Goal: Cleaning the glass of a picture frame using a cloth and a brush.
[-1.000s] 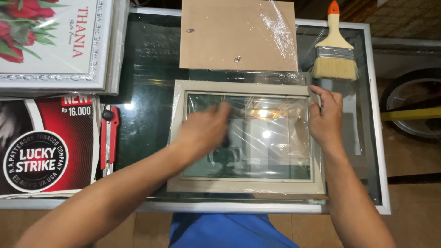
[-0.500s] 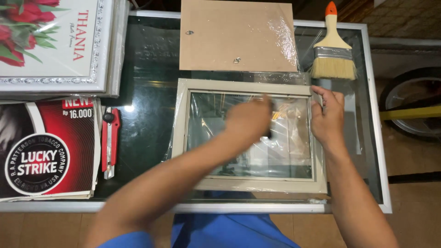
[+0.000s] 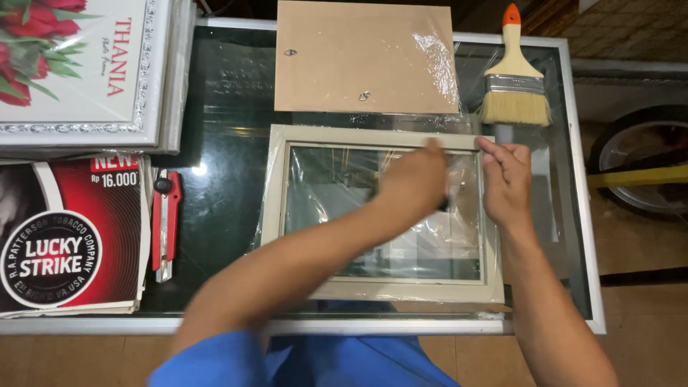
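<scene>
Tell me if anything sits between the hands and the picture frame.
Nothing visible does. The left hand is over the glass of the cream picture frame, and the right hand is on its right edge. The paintbrush lies beyond, apart.

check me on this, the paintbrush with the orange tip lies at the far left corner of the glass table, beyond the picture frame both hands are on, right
Not quite. In the head view the paintbrush lies at the far right corner of the glass table, not the left. The rest holds: its handle tip is orange, and it sits beyond the picture frame, where the left hand and right hand rest.
</scene>
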